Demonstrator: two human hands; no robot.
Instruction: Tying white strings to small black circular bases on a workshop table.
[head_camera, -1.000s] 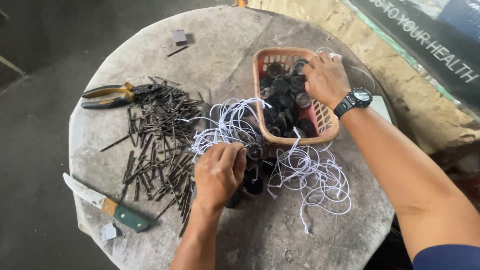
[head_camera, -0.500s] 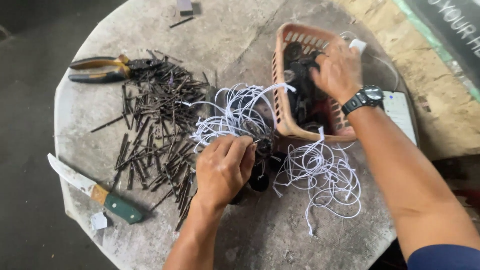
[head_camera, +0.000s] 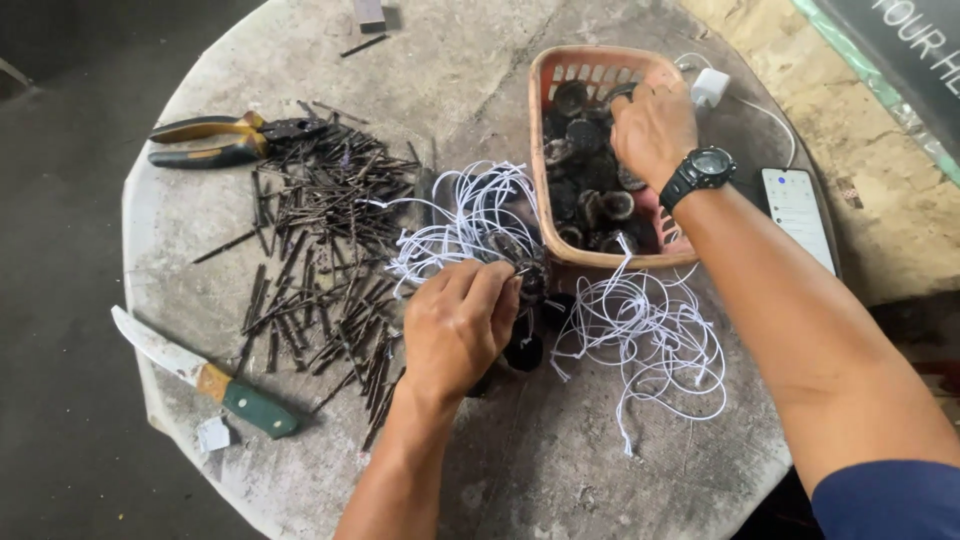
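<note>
L hand (head_camera: 458, 325) at table centre, fingers pinched together on small dark round piece (head_camera: 530, 280) w/ white cord (head_camera: 470, 215) tangled beside it. R hand (head_camera: 652, 128) reaches into orange basket (head_camera: 545, 90), fingers curled over dark round pieces (head_camera: 585, 175); can't tell if gripping one. Pile of dark nails (head_camera: 320, 250) left of L hand. Pliers (head_camera: 215, 140), knife (head_camera: 200, 375) near edge of round table (head_camera: 520, 470). Phone (head_camera: 800, 215) right of basket.

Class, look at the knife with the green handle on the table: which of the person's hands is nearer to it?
Left. The left hand is just right of the knife, by the white strings. The right hand is far off, in the basket.
</note>
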